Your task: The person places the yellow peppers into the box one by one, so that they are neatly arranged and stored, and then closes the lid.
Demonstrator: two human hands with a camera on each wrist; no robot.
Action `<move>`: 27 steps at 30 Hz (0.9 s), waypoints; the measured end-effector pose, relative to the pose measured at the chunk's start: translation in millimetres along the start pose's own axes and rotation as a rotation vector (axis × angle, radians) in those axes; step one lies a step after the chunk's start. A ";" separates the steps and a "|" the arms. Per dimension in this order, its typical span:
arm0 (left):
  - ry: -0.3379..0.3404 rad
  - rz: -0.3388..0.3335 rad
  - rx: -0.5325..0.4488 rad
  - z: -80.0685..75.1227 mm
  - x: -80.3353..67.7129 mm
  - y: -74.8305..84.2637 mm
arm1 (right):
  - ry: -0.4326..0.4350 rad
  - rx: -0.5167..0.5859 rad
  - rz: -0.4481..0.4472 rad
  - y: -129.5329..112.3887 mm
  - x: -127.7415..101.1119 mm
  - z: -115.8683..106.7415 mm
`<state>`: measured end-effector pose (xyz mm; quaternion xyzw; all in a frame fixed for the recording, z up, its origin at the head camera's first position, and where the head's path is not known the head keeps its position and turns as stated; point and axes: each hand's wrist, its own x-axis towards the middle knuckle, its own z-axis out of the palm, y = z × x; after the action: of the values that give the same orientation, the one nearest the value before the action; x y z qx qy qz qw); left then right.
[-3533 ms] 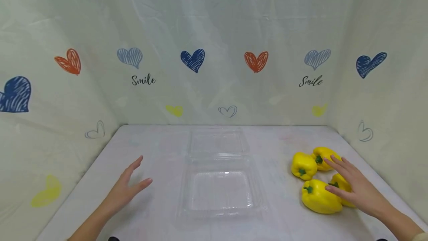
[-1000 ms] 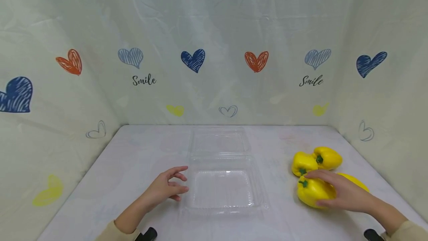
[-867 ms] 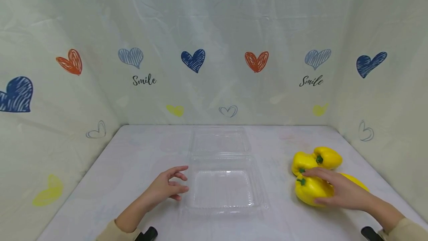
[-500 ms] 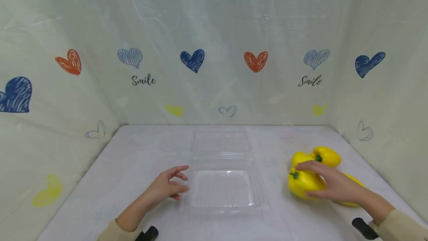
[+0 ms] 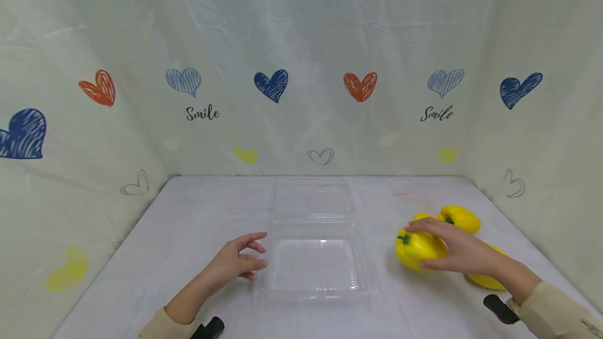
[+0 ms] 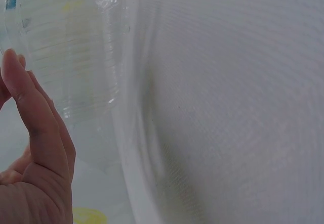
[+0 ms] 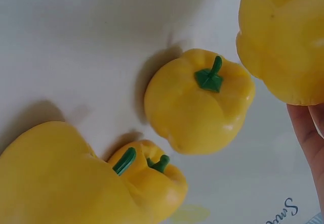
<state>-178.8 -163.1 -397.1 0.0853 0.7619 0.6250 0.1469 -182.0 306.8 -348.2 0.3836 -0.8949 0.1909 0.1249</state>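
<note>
1. Pepper (image 5: pixel 415 250), yellow with a green stem, sits in my right hand (image 5: pixel 459 252), fingers curled over its top, off the table (image 5: pixel 198 213) between the pile and the clamshell.
2. Clear plastic clamshell (image 5: pixel 314 264) lies open at centre, lid (image 5: pixel 311 200) flat on the far side, nothing in the tray.
3. Left hand (image 5: pixel 233 264) rests by the tray's left edge, fingers loosely curled, holding nothing; cannot tell if fingertips touch the rim.
4. Three more yellow peppers (image 7: pixel 200 100) stay on the table to the right, far and near of my right wrist, close together.
5. No object lies between the held pepper and the tray.
6. Heart-print cloth walls (image 5: pixel 270 83) stand left, far and right.
</note>
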 end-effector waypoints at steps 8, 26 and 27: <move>0.001 -0.002 -0.001 0.1 0.5 0.0 | -0.025 -0.012 0.007 -2.3 10.6 0.7; 0.003 -0.002 -0.003 0.8 -0.5 1.5 | -0.081 0.018 -0.010 -13.3 40.6 5.6; 0.003 -0.002 -0.003 0.7 -0.5 1.3 | -0.084 0.019 -0.020 -14.1 42.3 5.7</move>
<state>-178.1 -162.4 -395.8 0.0835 0.7613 0.6261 0.1466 -200.6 268.3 -334.1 0.4013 -0.8936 0.1820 0.0854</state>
